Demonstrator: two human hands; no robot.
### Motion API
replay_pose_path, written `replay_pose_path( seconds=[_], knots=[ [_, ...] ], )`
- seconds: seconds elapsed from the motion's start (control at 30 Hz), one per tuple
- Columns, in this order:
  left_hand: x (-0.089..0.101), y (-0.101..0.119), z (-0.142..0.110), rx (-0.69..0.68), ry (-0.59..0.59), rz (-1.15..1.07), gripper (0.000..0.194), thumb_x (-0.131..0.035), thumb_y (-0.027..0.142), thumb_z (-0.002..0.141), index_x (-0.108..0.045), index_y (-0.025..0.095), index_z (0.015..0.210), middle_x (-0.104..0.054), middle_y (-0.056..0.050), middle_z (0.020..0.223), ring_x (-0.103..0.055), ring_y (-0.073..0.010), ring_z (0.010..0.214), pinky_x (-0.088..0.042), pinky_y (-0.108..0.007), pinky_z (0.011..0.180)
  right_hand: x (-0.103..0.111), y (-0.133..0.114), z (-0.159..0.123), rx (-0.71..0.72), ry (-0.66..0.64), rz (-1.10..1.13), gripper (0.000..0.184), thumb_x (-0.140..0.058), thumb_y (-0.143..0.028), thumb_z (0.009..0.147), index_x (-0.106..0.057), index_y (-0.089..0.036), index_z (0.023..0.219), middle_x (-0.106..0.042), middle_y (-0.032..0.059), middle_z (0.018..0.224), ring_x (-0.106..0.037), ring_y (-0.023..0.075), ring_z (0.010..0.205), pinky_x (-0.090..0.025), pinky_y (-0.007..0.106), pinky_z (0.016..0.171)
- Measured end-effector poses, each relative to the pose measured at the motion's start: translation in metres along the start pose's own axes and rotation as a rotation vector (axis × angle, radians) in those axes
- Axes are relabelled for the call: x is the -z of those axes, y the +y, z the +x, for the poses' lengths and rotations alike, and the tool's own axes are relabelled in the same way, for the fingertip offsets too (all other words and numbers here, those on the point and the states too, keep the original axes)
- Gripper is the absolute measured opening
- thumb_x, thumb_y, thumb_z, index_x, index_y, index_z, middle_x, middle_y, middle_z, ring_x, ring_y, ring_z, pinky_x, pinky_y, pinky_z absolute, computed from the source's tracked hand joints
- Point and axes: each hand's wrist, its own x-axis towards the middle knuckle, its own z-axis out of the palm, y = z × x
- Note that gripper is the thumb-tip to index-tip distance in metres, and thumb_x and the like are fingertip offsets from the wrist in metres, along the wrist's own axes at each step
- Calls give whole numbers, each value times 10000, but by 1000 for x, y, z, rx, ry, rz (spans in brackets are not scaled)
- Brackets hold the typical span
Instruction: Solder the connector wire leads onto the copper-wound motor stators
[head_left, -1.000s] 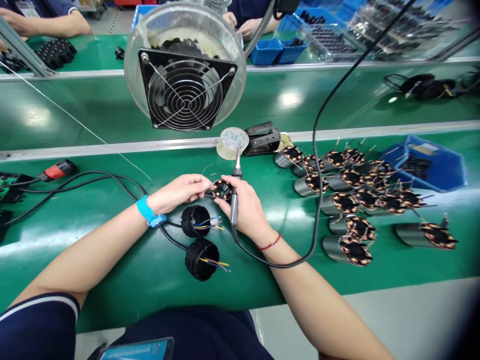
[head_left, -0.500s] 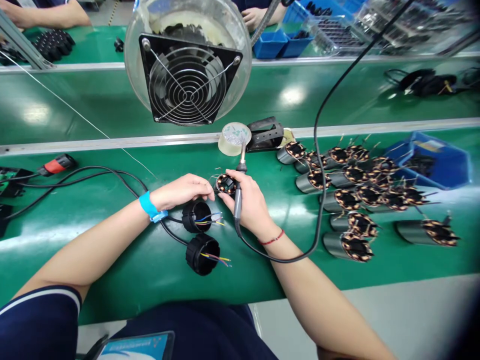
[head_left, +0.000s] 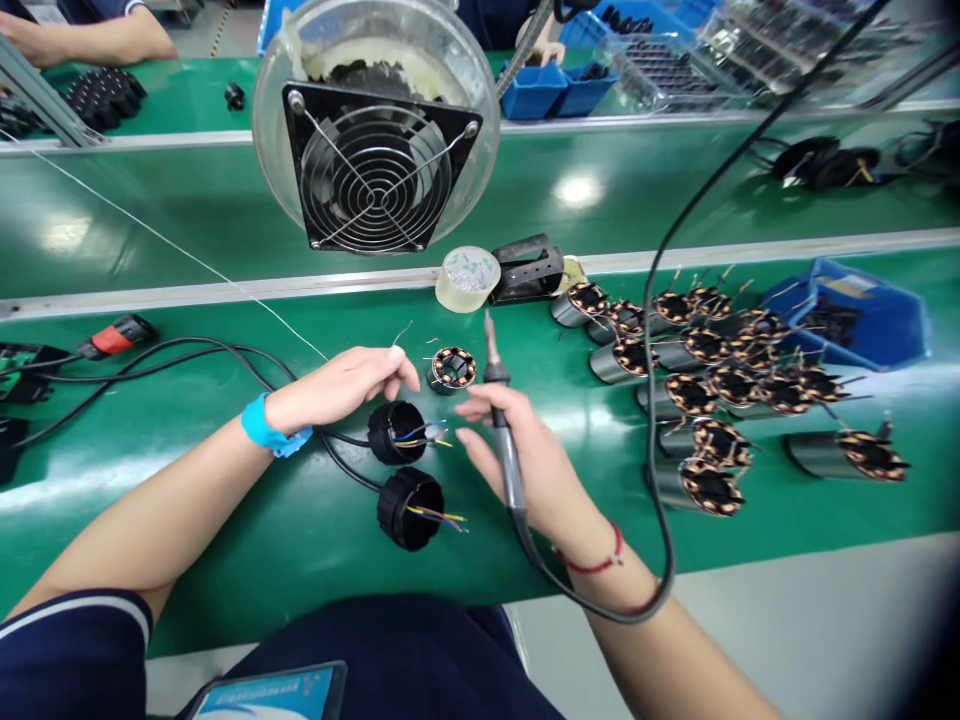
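In my right hand (head_left: 532, 460) is a soldering iron (head_left: 510, 455), resting between thumb and fingers with its tip pointing away from me. The fingers are loosely apart around its handle. My left hand (head_left: 345, 385) is pinched on a thin solder wire (head_left: 403, 333), whose end sticks up past the thumb. Between the hands a stator with copper windings (head_left: 453, 370) stands on the bench, touched by neither. Just below my left hand lie two black round housings, one nearer the hand (head_left: 396, 432) and one closer to me (head_left: 410, 508), with coloured wires coming out.
A fan (head_left: 379, 170) hangs above the bench. Behind the stator are a round clear pot (head_left: 467, 280) and a black metal holder (head_left: 528, 268). Several stators (head_left: 690, 395) stand to the right, near a blue bin (head_left: 855, 315). The iron's black cable (head_left: 656, 400) loops over my right forearm.
My right hand has let go of the stator and drawn back towards me and right with the soldering iron. My left hand has shifted slightly left, away from the stator.
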Motion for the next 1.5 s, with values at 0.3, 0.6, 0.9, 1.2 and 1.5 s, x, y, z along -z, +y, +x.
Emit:
replay_pose_path(
  seconds=[0.3,0.6,0.9,1.2,1.5],
  knots=[
    [-16,15,-11,-31,108,-237,374,-292,443,990,-539,165,1025,-494,36,644,-368,-85,520,-320,-212,516,-26,-10,-5,-129,22,309,394,-555,-154,877,-426,-284,1226,-642,-4,887,-661,144,834,-550,313,796],
    [-22,28,-25,-144,41,601,366,-354,340,986,-646,167,850,-665,-25,840,-586,-156,768,-394,-268,681,-32,-14,16,-137,196,425,411,-584,-136,848,-431,-279,1202,-626,-24,860,-647,122,782,-552,294,768],
    [-35,16,-18,-97,103,1075,409,-304,370,997,-689,232,982,-617,-31,790,-614,-208,736,-376,-321,582,-36,-11,17,-10,265,449,450,-600,-128,843,-410,-283,1220,-604,-19,881,-649,108,770,-577,281,746],
    [-40,19,-23,-306,260,1230,272,-437,320,957,-660,191,1046,-608,-77,881,-577,-266,869,-431,-370,687,-40,-9,17,36,316,415,425,-595,-104,840,-439,-271,1198,-594,-23,885,-637,101,769,-565,285,749],
    [-64,-5,-11,-504,502,875,201,-466,190,955,-641,143,870,-693,-47,823,-597,-176,803,-423,-341,800,-42,-17,24,-150,424,542,341,-601,-120,818,-446,-249,1094,-602,-44,794,-601,105,732,-490,274,705]
  ],
)
